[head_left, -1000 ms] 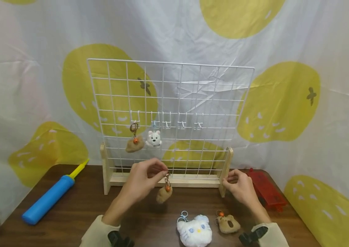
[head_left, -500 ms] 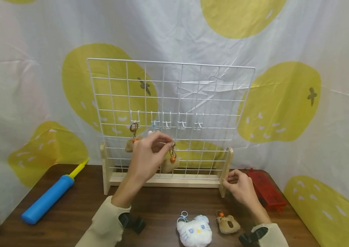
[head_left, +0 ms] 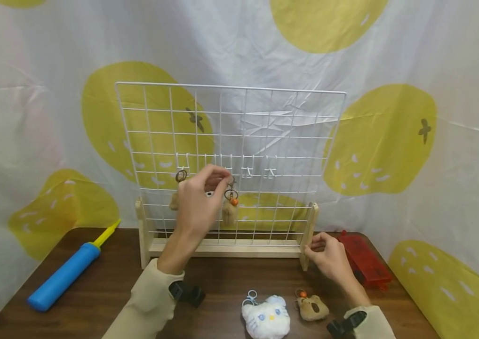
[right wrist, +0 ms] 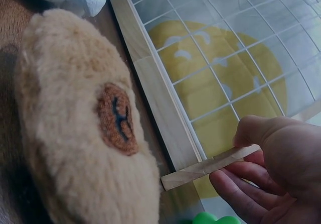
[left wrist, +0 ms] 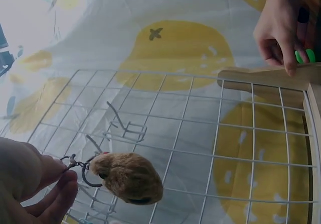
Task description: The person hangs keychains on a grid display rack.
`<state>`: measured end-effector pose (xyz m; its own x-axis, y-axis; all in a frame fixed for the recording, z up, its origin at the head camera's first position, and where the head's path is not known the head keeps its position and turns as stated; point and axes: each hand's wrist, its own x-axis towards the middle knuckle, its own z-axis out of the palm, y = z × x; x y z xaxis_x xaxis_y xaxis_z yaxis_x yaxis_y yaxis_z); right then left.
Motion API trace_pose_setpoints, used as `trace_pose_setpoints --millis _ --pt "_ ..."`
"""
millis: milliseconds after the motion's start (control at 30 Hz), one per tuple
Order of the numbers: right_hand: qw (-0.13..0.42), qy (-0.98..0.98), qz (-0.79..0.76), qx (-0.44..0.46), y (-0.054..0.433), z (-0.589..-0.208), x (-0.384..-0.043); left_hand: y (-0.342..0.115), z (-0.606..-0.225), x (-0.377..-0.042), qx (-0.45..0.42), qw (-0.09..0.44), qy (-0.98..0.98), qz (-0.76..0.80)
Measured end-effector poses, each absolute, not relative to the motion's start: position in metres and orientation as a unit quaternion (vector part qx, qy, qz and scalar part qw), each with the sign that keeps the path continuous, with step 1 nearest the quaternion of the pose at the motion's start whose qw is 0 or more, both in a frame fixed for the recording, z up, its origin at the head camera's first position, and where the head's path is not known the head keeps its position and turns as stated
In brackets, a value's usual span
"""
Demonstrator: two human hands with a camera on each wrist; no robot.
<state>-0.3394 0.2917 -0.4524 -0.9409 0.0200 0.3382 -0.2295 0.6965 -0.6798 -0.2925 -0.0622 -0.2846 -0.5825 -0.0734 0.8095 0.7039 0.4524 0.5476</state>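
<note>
My left hand [head_left: 197, 202] pinches the metal clasp of a brown plush keychain [head_left: 230, 214] with an orange bead, held up before the wire grid rack [head_left: 231, 86]. In the left wrist view the plush [left wrist: 133, 176] dangles from its ring beside the white hooks [left wrist: 125, 128]. My right hand [head_left: 330, 259] grips the rack's wooden side post [head_left: 311, 226] between thumb and fingers. Behind the left hand, another brown plush keychain [head_left: 174, 201] hangs from a hook, largely covered; a white dog plush on the grid is almost wholly hidden.
A white cat plush [head_left: 270, 320] and a brown plush with an orange bead [head_left: 315, 308] lie on the table in front. At left lies a blue pump [head_left: 67, 275] with a yellow nozzle; a red plastic box [head_left: 366, 261] is beyond the right hand.
The left hand has lifted the brown plush keychain from low over the table up to the height of the hooks. The right hand has stayed on the post.
</note>
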Motion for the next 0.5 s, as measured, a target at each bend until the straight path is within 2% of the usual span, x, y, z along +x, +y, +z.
trace_pose_setpoints --millis 200,500 --pt "0.161 -0.909 0.381 0.054 0.2915 -0.4524 -0.339 -0.0626 -0.2787 -0.2916 -0.189 0.422 -0.759 -0.458" --pt "0.161 -0.909 0.381 0.055 0.2915 -0.452 -0.339 -0.0623 -0.2796 -0.292 -0.179 0.415 -0.777 -0.437"
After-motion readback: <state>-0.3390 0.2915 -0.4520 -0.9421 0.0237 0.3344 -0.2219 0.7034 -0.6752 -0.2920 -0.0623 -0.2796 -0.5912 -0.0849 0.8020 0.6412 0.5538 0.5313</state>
